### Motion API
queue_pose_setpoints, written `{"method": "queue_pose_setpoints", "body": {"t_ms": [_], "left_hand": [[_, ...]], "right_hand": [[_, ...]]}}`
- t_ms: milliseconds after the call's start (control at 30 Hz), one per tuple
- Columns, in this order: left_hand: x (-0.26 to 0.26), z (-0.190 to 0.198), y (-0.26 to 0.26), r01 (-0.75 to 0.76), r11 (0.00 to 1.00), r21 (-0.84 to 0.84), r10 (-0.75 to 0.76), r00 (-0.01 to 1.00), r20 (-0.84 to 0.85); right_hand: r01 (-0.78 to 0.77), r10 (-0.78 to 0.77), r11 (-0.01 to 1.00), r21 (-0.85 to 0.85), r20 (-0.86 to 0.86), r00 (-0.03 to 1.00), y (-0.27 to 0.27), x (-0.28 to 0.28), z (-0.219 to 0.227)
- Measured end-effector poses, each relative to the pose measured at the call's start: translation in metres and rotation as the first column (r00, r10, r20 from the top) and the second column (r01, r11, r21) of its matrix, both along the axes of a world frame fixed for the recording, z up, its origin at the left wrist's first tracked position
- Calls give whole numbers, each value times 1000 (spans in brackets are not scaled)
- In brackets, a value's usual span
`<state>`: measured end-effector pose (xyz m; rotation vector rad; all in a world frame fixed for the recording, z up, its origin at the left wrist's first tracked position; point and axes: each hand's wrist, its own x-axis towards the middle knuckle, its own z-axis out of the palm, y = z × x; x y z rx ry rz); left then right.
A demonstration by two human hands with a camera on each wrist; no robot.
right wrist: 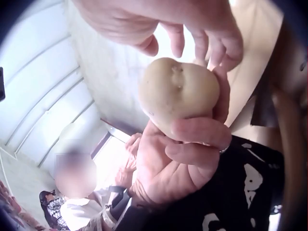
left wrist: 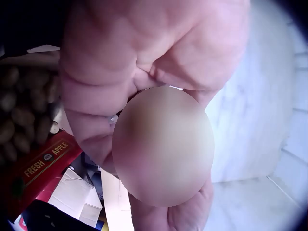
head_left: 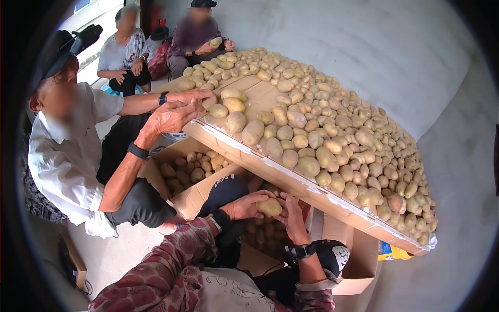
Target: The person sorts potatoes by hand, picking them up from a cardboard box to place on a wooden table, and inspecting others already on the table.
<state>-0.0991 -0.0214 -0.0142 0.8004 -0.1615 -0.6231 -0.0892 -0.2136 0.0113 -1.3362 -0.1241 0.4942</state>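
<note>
My left hand (head_left: 243, 207) grips a pale yellow-brown potato (head_left: 269, 207), held above a box between my knees. In the right wrist view the fingers curl round the potato (right wrist: 180, 91), and its upper face shows a small dimpled hollow. My right hand (head_left: 294, 219) is close beside it, its fingers (right wrist: 216, 45) loosely bent and spread just over the potato's top. The left wrist view shows the left palm (left wrist: 149, 43) from close up, with a blurred oval covering what lies in front of it. Below both hands, a box holds potatoes (head_left: 262, 232) in shadow.
A cardboard-covered table (head_left: 249, 91) carries a wide spread of potatoes (head_left: 332, 140); its edge runs just beyond my hands. Left of me, a person in a white shirt (head_left: 70, 156) reaches to the table above a carton (head_left: 189, 203) of potatoes. Two people sit farther back.
</note>
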Motion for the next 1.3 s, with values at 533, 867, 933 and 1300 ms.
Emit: {"method": "queue_pose_setpoints", "body": {"t_ms": [533,867,933,1300], "left_hand": [[0,-12,-25,-101,987,125,111,991,-74],[0,-27,-35,22,991,133,-4,992,-130],[3,-21,-38,9,993,121,4,994,-105],[2,-14,-33,-62,996,67,62,998,-8]], "right_hand": [[356,-345,911,210,-87,934,8,-27,-45],[247,-317,836,490,65,946,-6,-20,-53],[309,-375,844,439,70,925,-7,-17,-50],[122,-112,982,142,-73,991,0,-17,-57]]}}
